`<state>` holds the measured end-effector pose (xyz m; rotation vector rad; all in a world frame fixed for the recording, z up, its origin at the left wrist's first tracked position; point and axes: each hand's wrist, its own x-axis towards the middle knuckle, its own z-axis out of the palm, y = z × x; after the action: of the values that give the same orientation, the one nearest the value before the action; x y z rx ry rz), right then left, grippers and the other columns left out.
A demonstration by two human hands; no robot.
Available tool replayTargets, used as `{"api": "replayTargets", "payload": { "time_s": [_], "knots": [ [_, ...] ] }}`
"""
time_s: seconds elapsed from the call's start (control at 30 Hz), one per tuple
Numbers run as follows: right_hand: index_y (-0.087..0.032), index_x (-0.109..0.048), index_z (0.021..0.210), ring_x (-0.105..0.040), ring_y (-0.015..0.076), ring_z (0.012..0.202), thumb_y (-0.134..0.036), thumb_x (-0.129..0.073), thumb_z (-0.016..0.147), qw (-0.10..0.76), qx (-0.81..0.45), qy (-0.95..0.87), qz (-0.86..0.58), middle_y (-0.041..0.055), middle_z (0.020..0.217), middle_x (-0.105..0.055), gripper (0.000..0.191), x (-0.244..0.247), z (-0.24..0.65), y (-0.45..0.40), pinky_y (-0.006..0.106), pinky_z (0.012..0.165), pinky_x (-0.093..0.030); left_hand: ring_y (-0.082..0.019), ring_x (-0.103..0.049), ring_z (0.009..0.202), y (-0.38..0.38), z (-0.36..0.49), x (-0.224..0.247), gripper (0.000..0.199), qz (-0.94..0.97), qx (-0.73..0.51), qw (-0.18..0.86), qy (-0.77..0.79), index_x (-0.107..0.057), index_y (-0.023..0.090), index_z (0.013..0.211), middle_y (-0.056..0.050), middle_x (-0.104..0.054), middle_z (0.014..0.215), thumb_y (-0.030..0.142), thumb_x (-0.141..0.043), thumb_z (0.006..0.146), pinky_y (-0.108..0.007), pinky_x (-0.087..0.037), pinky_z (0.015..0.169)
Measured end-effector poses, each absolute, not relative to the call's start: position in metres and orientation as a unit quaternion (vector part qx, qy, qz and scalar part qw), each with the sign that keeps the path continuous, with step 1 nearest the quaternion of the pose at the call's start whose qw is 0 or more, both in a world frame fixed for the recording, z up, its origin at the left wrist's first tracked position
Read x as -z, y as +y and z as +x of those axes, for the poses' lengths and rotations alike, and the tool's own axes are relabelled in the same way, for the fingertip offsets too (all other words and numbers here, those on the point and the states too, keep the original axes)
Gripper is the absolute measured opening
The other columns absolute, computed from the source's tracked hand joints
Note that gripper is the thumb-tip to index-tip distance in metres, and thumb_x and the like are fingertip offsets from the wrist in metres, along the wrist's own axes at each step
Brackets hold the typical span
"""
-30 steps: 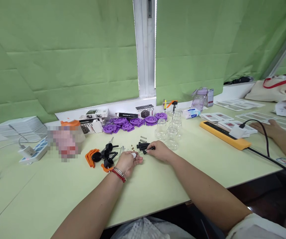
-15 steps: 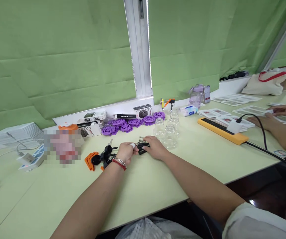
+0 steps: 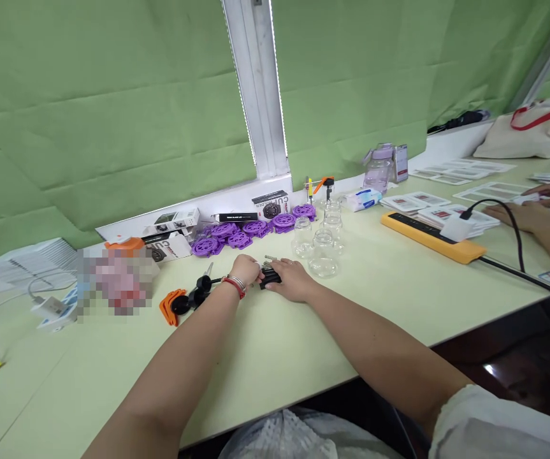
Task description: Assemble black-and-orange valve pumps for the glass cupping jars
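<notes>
Black parts (image 3: 269, 278) lie on the table (image 3: 279, 357) in front of you, between your two hands and partly covered by them. Your right hand (image 3: 292, 280) now lies flatter over their right end than a second ago, when it pinched that end from the side; its fingers are close together on the far side and the thumb sits apart on the near side, with the parts held between. Your left hand (image 3: 246, 270) has come in from the near left and now meets their left end, its fingers curled and drawn together; the white piece that showed at those fingers earlier is almost hidden, so you cannot tell how they grip it. Your left forearm (image 3: 193, 350) now covers more of the black cups (image 3: 180, 305), and the orange piece that showed by your wrist is out of sight, while the orange brackets (image 3: 170, 308) remain in view beside the cups. Just beyond your fingers, small springs (image 3: 270, 257) lie on the table. Clear jars (image 3: 323, 256) stand past your right hand, and the yellow power strip (image 3: 430, 239) lies farther right. Over there, a co-worker's hands (image 3: 518, 217) are now both low and near each other by the printed sheets; one was raised farther off with something white. Farther back, purple wheels (image 3: 206, 246) lie in a row before the boxes (image 3: 272, 209).
</notes>
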<state>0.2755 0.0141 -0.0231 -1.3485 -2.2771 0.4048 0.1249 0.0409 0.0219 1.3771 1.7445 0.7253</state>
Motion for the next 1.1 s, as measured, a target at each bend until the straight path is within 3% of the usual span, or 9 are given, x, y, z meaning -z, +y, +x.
{"api": "replayTargets", "payload": {
  "time_s": [0.37, 0.6, 0.9, 1.1],
  "knots": [
    [-0.018, -0.051, 0.123, -0.036, 0.0321, 0.126, -0.048, -0.056, 0.079, 0.234, -0.149, -0.826, -0.491, 0.0117, 0.131, -0.051, 0.053, 0.02, 0.277, 0.013, 0.045, 0.099, -0.027, -0.017, -0.052, 0.045, 0.046, 0.125, -0.035, 0.026, 0.562, -0.272, 0.37, 0.688, -0.052, 0.016, 0.044, -0.006, -0.051, 0.039, 0.012, -0.064, 0.067, -0.026, -0.036, 0.049],
    [-0.019, -0.045, 0.13, -0.033, 0.0328, 0.129, -0.05, -0.055, 0.079, 0.227, -0.161, -0.823, -0.495, 0.0118, 0.135, -0.048, 0.06, 0.021, 0.277, 0.013, 0.045, 0.101, -0.026, -0.018, -0.057, 0.055, 0.073, 0.119, -0.025, 0.003, 0.546, -0.329, 0.34, 0.691, -0.063, 0.016, 0.071, -0.004, -0.056, 0.05, 0.013, -0.062, 0.07, -0.027, -0.04, 0.056],
    [-0.02, -0.047, 0.129, -0.033, 0.0327, 0.129, -0.049, -0.056, 0.079, 0.232, -0.164, -0.823, -0.492, 0.0108, 0.136, -0.047, 0.059, 0.021, 0.278, 0.012, 0.044, 0.101, -0.025, -0.019, -0.061, 0.077, 0.106, 0.134, -0.011, 0.029, 0.61, -0.313, 0.241, 0.686, -0.069, 0.014, 0.086, -0.011, -0.068, 0.087, 0.0, -0.058, 0.063, -0.025, -0.044, 0.07],
    [-0.019, -0.049, 0.125, -0.032, 0.0334, 0.129, -0.047, -0.057, 0.079, 0.232, -0.166, -0.825, -0.488, 0.0108, 0.134, -0.048, 0.055, 0.02, 0.278, 0.012, 0.045, 0.101, -0.025, -0.017, -0.061, 0.073, 0.115, 0.141, -0.003, 0.025, 0.676, -0.255, 0.234, 0.651, -0.071, 0.013, 0.08, -0.011, -0.069, 0.085, -0.001, -0.058, 0.063, -0.023, -0.046, 0.069]
  ]
}}
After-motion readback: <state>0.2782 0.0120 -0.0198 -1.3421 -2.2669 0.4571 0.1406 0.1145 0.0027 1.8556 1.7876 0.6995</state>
